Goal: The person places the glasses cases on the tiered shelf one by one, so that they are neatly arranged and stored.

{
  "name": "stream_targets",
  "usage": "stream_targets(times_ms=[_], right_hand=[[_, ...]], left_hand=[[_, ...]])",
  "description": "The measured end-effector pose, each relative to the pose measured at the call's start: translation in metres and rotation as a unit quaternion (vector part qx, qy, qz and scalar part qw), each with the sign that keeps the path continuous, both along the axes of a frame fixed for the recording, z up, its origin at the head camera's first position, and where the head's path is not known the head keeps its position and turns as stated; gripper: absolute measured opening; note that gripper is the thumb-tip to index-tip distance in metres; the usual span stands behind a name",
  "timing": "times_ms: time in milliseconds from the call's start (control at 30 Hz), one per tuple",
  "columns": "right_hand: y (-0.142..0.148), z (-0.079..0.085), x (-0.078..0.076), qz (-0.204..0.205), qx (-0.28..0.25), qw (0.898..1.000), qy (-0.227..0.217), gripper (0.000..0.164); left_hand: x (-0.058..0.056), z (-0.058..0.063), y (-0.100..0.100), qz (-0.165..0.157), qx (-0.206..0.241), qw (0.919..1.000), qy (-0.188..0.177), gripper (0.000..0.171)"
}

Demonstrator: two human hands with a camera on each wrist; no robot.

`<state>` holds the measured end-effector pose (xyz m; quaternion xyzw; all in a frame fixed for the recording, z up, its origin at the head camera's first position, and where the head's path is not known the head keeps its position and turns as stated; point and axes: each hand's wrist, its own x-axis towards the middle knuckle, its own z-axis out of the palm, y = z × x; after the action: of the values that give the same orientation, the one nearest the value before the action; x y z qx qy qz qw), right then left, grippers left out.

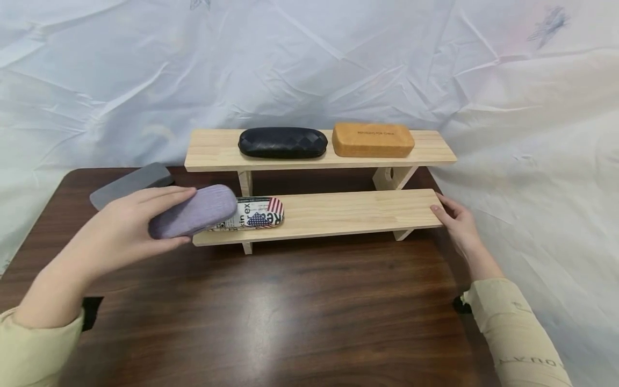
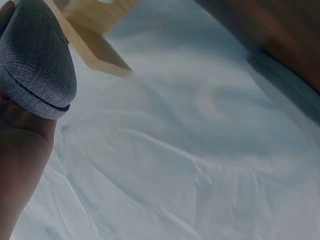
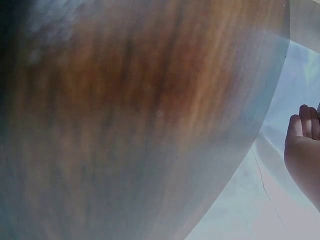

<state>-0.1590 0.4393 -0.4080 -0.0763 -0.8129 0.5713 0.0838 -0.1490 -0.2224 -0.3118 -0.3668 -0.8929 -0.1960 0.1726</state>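
With left grip (image 1: 127, 221) clasps the lavender case (image 1: 205, 209) by the left end of the lower shelf (image 1: 348, 211), with right grip (image 1: 460, 224) pinches its right end, and could bump the partly hidden printed case (image 1: 261, 213) askew by lowering too far right.

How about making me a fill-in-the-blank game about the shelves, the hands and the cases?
1. The left hand holds the purple case, while the right hand grips the ____ end of the lower shelf.
2. The upper shelf carries the orange case and, beside it, the ____ case.
3. On the table, the gray case lies to the ____ of both shelves.

Missing words: right; black; left.
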Motion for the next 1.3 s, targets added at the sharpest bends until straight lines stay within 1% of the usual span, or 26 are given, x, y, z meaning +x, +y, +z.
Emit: stream_targets(times_ms=[100, 200, 267, 433, 533, 733, 833, 967, 1100, 1200, 1300], right_hand=[[0.000, 0.000, 0.001, 0.006, -0.004, 1.000, 0.005, 0.064], [0.001, 0.001, 0.002, 0.007, -0.010, 1.000, 0.003, 0.064], [0.003, 0.001, 0.002, 0.004, -0.013, 1.000, -0.001, 0.064], [0.006, 0.000, 0.002, -0.007, 0.007, 1.000, -0.016, 0.065], [0.008, 0.000, 0.002, -0.009, 0.010, 1.000, -0.019, 0.065], [0.011, -0.001, 0.003, -0.003, 0.000, 1.000, 0.000, 0.064], [0.012, -0.001, 0.004, 0.000, -0.012, 1.000, 0.009, 0.063], [0.012, -0.002, 0.004, 0.004, -0.029, 0.999, 0.012, 0.064], [0.013, -0.003, 0.004, 0.003, -0.020, 1.000, 0.004, 0.064], [0.013, -0.002, 0.004, -0.002, -0.001, 1.000, -0.006, 0.064], [0.012, -0.001, 0.003, -0.006, 0.009, 1.000, -0.015, 0.065]], left_hand=[[-0.005, 0.005, 0.020, -0.016, -0.001, 0.9999, -0.003, 0.088], [-0.012, 0.009, 0.040, -0.032, -0.001, 0.9993, -0.018, 0.084], [-0.018, 0.012, 0.052, -0.041, -0.003, 0.9986, -0.032, 0.080], [-0.032, 0.015, 0.081, -0.061, -0.019, 0.9953, -0.073, 0.075], [-0.039, 0.013, 0.097, -0.077, -0.027, 0.9927, -0.089, 0.074], [-0.054, 0.007, 0.132, -0.118, -0.017, 0.9884, -0.094, 0.075], [-0.058, 0.006, 0.150, -0.126, -0.015, 0.9863, -0.105, 0.077], [-0.064, 0.004, 0.172, -0.137, -0.016, 0.9822, -0.128, 0.076], [-0.069, 0.000, 0.192, -0.156, -0.019, 0.9780, -0.137, 0.075], [-0.073, -0.003, 0.204, -0.168, -0.021, 0.9762, -0.135, 0.074], [-0.076, -0.006, 0.214, -0.169, -0.025, 0.9753, -0.140, 0.073]])
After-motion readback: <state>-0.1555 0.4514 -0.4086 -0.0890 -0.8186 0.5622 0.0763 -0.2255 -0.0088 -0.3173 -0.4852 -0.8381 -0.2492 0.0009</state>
